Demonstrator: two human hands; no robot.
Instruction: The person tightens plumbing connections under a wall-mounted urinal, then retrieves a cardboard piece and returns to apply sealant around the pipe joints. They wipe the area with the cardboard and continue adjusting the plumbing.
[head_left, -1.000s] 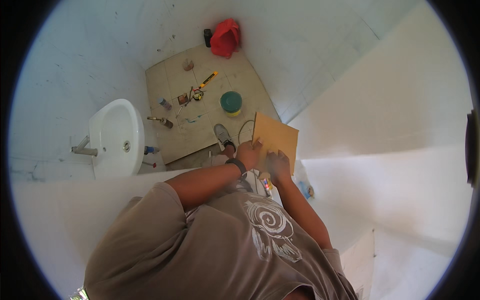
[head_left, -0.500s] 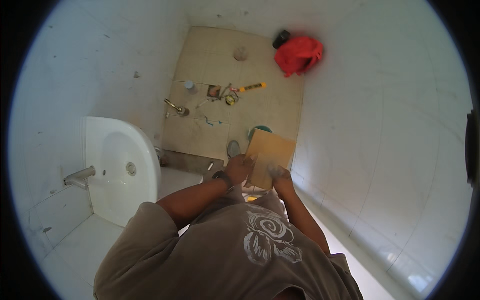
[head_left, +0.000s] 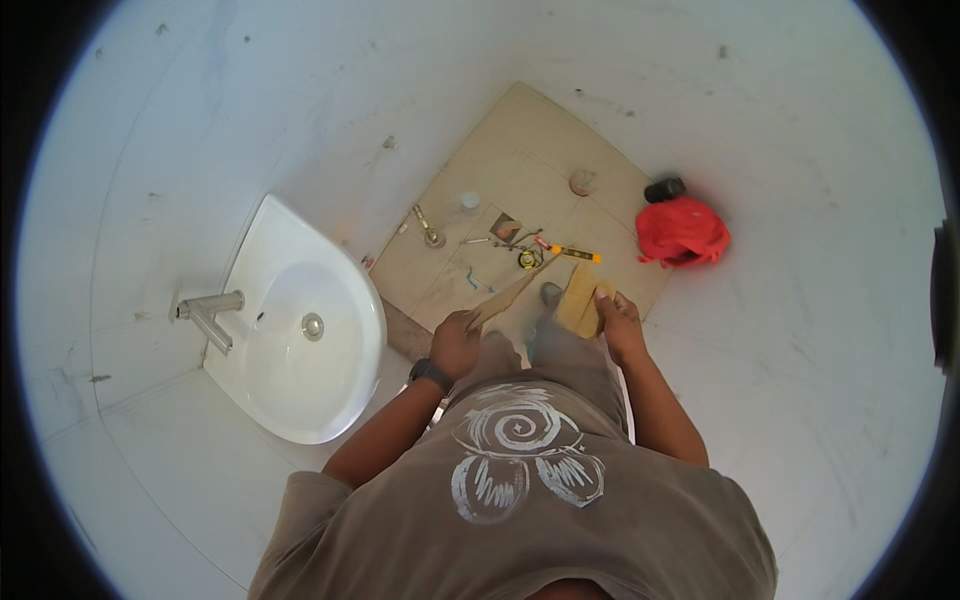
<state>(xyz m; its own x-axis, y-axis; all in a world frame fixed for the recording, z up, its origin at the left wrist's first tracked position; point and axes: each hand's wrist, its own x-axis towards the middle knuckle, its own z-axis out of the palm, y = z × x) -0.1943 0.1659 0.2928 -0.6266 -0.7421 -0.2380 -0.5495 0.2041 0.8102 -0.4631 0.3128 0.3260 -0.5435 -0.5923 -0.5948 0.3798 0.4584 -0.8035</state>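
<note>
Head view: the left hand (head_left: 456, 345) is clamping its fingers on a long cardboard strip (head_left: 513, 297), jutting past the fingertips; the right hand (head_left: 621, 324) is pinching a smaller cardboard piece (head_left: 577, 303), left of its fingers. Careful handling is requiring firm edge grips.

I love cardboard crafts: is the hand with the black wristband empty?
No, the left hand, with the black wristband, grips a cardboard piece.

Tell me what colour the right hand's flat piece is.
The flat piece is yellowish tan, best seen in the head view.
</note>
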